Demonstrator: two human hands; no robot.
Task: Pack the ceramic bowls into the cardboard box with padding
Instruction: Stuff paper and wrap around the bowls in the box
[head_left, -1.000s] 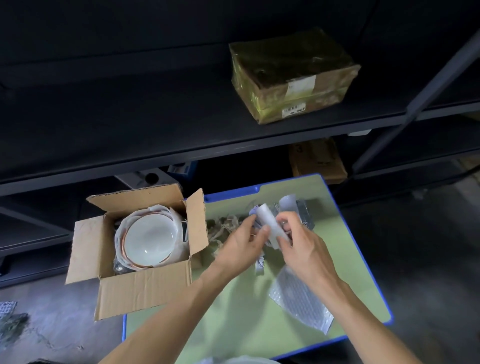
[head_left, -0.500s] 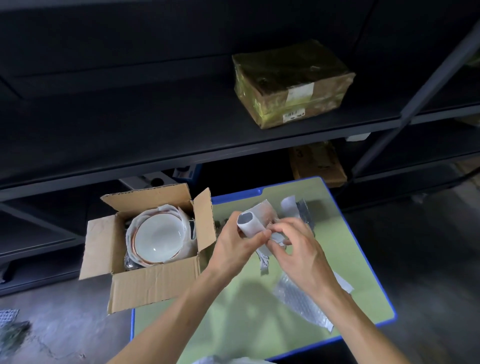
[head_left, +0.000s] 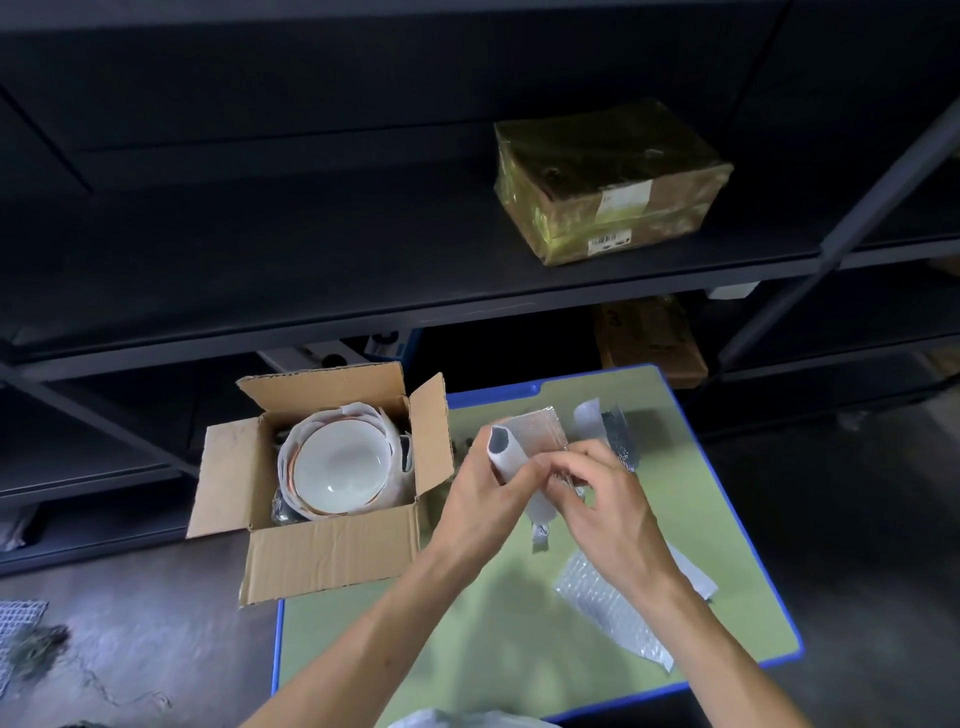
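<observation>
An open cardboard box (head_left: 332, 558) stands at the left edge of the green board. Inside it lies a white ceramic bowl (head_left: 340, 468) with an orange rim, ringed by white foam padding (head_left: 387, 426). To the right of the box, above the board, my left hand (head_left: 480, 499) grips a rolled sheet of white foam padding (head_left: 511, 449), its open end pointing up and left. My right hand (head_left: 605, 501) pinches the same roll from the right side.
The green board with a blue rim (head_left: 727, 519) carries a bubble wrap sheet (head_left: 608, 603) and more foam pieces (head_left: 605, 423). Dark metal shelving (head_left: 363, 291) rises behind, with a taped brown parcel (head_left: 610, 179) on it. Grey concrete floor (head_left: 130, 639) lies to the left.
The loose foam sheet has been rolled into a tube between both hands, and the hands have shifted slightly left, closer to the box.
</observation>
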